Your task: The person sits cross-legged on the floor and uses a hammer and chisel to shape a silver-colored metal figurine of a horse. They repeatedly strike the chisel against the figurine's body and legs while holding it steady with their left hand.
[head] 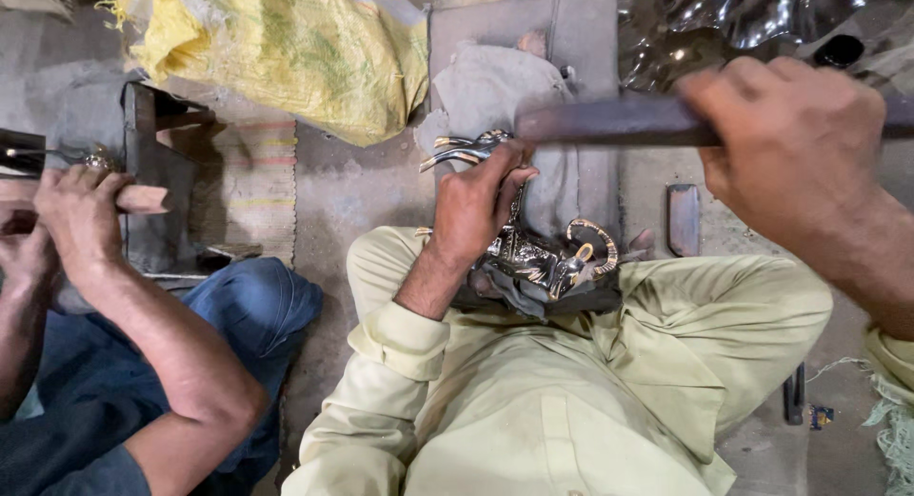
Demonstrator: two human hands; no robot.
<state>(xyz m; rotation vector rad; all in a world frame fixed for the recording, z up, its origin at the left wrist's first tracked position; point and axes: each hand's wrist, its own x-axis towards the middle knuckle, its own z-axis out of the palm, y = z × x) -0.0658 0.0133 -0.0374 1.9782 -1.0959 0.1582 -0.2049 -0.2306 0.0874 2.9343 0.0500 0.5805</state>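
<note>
Metal figurine (543,258), left hand (476,206) gripping, lap edge

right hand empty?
No, the right hand is closed around a long dark metal bar raised above the shiny metal figurine that the left hand steadies.

Head camera looks straight down; close over the lap (571,401).

1 shiny metal figurine (533,253), 1 dark bar (609,123), 1 yellow sack (286,49), 1 grey cloth (495,87), 1 co-worker (114,363).
</note>
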